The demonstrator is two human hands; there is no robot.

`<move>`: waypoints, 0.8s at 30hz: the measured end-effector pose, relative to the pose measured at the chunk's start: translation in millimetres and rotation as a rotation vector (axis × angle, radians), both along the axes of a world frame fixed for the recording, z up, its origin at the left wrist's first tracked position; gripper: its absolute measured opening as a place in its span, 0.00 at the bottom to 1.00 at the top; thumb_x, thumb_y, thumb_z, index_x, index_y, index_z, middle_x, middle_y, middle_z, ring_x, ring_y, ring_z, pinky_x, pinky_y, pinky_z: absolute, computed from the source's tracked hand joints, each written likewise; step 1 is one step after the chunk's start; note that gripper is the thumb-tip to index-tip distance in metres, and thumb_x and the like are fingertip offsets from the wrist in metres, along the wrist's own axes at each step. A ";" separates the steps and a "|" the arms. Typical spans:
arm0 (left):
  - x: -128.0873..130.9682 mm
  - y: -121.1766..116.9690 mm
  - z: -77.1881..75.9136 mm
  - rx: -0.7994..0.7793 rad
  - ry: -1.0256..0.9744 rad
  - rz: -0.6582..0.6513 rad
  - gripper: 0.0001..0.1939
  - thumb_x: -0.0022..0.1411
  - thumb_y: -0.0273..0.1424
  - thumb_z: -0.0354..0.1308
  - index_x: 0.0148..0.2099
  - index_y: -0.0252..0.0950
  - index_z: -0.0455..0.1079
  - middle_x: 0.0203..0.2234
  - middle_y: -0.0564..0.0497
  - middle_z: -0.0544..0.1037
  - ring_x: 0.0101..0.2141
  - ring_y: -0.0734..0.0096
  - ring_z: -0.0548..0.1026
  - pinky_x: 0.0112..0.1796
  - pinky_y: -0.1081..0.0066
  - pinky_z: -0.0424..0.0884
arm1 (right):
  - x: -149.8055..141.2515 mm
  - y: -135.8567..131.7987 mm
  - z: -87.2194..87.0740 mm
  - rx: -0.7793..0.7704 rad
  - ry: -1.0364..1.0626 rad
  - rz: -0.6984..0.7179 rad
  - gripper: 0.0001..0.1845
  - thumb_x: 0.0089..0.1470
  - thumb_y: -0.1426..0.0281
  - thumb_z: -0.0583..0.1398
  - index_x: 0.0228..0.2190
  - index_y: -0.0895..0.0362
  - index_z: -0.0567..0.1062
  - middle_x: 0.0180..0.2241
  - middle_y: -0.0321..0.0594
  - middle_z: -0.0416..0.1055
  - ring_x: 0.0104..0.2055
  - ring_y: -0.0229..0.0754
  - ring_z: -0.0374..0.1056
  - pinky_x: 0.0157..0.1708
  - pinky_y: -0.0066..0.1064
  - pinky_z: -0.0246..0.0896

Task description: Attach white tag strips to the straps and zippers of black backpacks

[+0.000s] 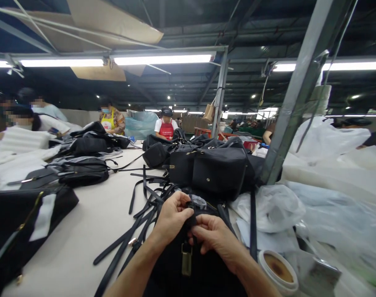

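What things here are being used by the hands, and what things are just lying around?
Being used:
- black handbag with a brass padlock, held by the left hand and right hand

Just lying around:
- long black straps
- pile of black handbags
- crumpled white plastic bag
- white paper cup

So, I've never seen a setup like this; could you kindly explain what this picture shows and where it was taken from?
It comes from a camera worn on a person's head, looking down at their own two bare hands. The left hand and right hand grip the top of a black handbag with a brass-coloured fitting. Black straps lie on the pale table beside it, and more black bags are heaped beyond. A co-worker in a red apron stands farther along.
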State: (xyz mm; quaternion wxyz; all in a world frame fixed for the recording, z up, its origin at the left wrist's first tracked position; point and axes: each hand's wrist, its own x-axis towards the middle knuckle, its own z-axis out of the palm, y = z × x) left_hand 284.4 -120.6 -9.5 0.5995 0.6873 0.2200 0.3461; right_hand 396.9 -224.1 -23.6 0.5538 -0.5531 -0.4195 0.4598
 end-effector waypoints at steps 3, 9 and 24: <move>-4.4 -4.2 -0.6 -0.136 0.032 -0.048 0.20 0.46 0.31 0.60 0.43 0.37 0.60 0.22 0.60 0.71 0.21 0.75 0.71 0.24 0.74 0.71 | -0.4 -5.0 0.9 -0.004 0.020 0.017 0.15 0.43 0.63 0.65 0.32 0.60 0.78 0.28 0.38 0.75 0.29 0.35 0.69 0.21 0.19 0.61; -17.4 0.2 0.6 -0.249 0.198 -0.143 0.17 0.44 0.39 0.62 0.32 0.33 0.65 0.21 0.54 0.72 0.19 0.78 0.70 0.20 0.78 0.68 | 2.2 0.1 -8.5 0.002 -0.021 -0.076 0.15 0.42 0.60 0.64 0.28 0.60 0.77 0.24 0.37 0.73 0.27 0.36 0.67 0.21 0.22 0.63; 3.5 5.1 -25.9 -0.055 0.288 0.055 0.09 0.39 0.32 0.58 0.20 0.38 0.59 0.13 0.61 0.61 0.15 0.81 0.59 0.14 0.80 0.56 | 1.8 19.6 -37.3 0.043 -0.073 -0.266 0.10 0.39 0.64 0.63 0.24 0.58 0.73 0.20 0.33 0.69 0.23 0.36 0.65 0.18 0.23 0.59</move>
